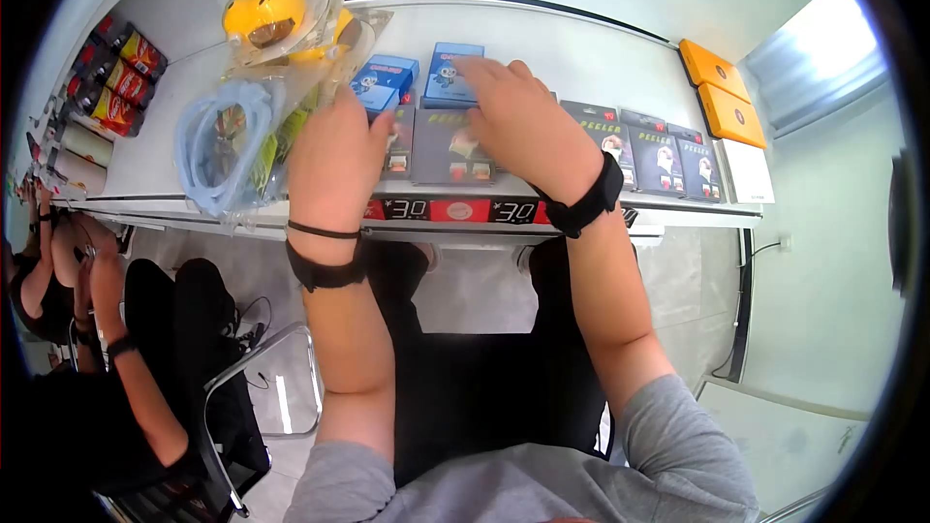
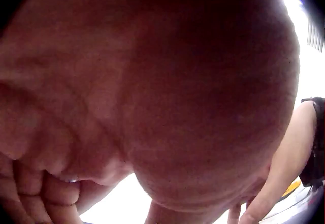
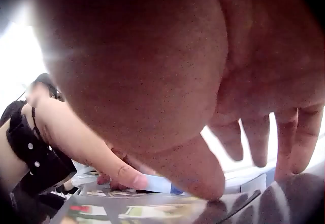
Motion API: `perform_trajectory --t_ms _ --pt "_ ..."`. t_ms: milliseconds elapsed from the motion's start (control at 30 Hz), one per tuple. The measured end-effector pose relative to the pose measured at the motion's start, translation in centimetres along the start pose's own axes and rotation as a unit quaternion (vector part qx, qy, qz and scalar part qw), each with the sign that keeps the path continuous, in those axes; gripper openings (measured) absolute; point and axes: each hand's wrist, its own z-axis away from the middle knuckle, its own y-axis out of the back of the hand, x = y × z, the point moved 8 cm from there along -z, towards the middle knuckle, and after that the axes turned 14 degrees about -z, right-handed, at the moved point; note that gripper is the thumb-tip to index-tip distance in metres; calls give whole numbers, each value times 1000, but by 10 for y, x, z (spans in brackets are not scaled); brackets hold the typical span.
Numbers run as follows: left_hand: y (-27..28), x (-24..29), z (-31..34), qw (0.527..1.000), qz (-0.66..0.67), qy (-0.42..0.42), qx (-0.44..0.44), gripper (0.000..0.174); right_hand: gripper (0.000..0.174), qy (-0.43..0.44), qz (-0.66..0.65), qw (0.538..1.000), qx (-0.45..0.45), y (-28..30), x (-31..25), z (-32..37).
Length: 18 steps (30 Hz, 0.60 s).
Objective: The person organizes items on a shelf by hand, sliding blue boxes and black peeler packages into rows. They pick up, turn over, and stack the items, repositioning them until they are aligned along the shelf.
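My left hand [image 1: 339,160] is beside two blue boxes [image 1: 389,70], its thumb against the nearer one; its fingertips are hidden in the head view. In the left wrist view the left hand's fingers [image 2: 43,191] look curled, and what they touch cannot be seen. My right hand [image 1: 533,126] reaches over the dark peeler boxes [image 1: 453,163], fingertips at the right edge of another blue box [image 1: 451,73] standing behind them. From the right wrist, that hand's fingers [image 3: 256,138] hang extended and apart, with the thumb low over a dark box surface [image 3: 167,211].
More dark peeler boxes [image 1: 659,160] stand to the right, then orange boxes [image 1: 731,114] and a white box [image 1: 744,172]. Bagged light-blue tubing [image 1: 228,145] and a yellow toy [image 1: 266,15] lie left, beyond them bottles [image 1: 126,82]. Price labels [image 1: 460,212] line the shelf edge. Another person sits at left.
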Motion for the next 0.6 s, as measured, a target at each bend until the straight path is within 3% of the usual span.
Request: perform_trajectory --t_ms 233,333,400,533,600 --pt "11 5 0 998 22 52 17 43 43 24 21 998 -47 -12 -18 14" --pt "14 4 6 997 29 -14 68 48 45 33 13 998 -48 -15 -21 15" --pt "18 17 19 981 -94 -115 123 57 37 82 31 996 13 -12 -26 16" --pt "-8 17 24 976 -126 -144 108 54 37 76 19 997 29 -16 -21 13" --pt "-16 15 22 985 -20 -159 65 51 37 84 11 996 27 -19 -22 10"
